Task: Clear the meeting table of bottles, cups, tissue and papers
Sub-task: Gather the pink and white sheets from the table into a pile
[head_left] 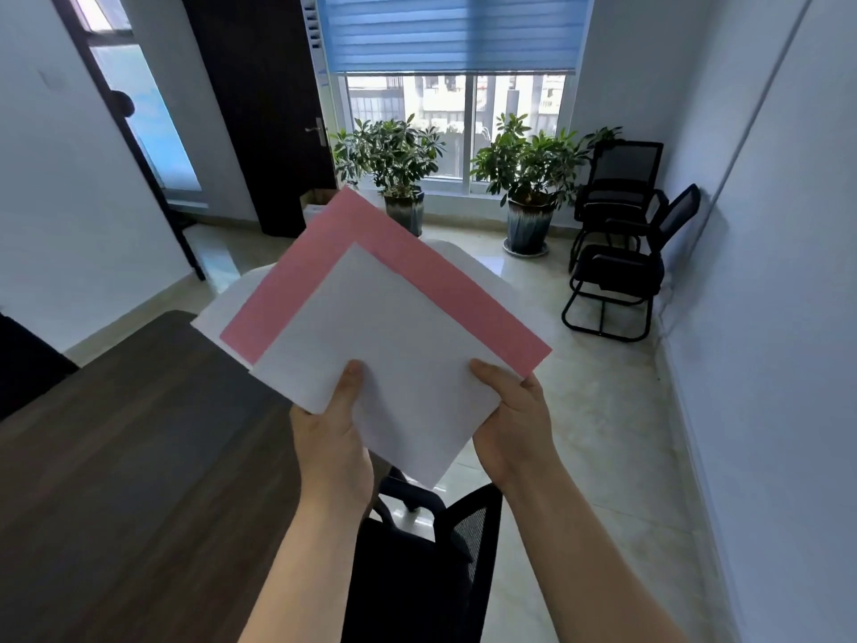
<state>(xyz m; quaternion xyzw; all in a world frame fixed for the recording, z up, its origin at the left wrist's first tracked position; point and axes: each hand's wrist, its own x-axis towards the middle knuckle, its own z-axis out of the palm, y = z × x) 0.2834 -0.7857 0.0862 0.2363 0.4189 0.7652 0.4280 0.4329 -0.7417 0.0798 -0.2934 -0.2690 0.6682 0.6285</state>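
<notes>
Head view: A person stands at the end of a dark wood meeting table point(116, 457), holding a fanned sheaf of papers point(371, 327) up over the floor point(603, 410), clear of the tabletop. The sheaf has a white sheet on top, a pink sheet point(371, 243) under it and more white showing at the left edge. The left hand point(331, 438) pinches the lower left edge, thumb pressed flat on the top sheet and fingers hidden underneath. The right hand point(514, 429) grips the lower right edge the same way.

A black mesh chair point(417, 573) stands below the arms, tucked beside the table. Two potted plants point(394, 164) sit under a window with a blue blind point(445, 30), and two more black chairs point(621, 252) line the right wall.

By the look of it, the paper part of the job is largely done, since the sheets are off the table and in hand. They have yet to be put anywhere. No bottle, cup or tissue shows on the stretch of table in view. The rest of it lies outside the frame, so whether anything is left there cannot be told.
</notes>
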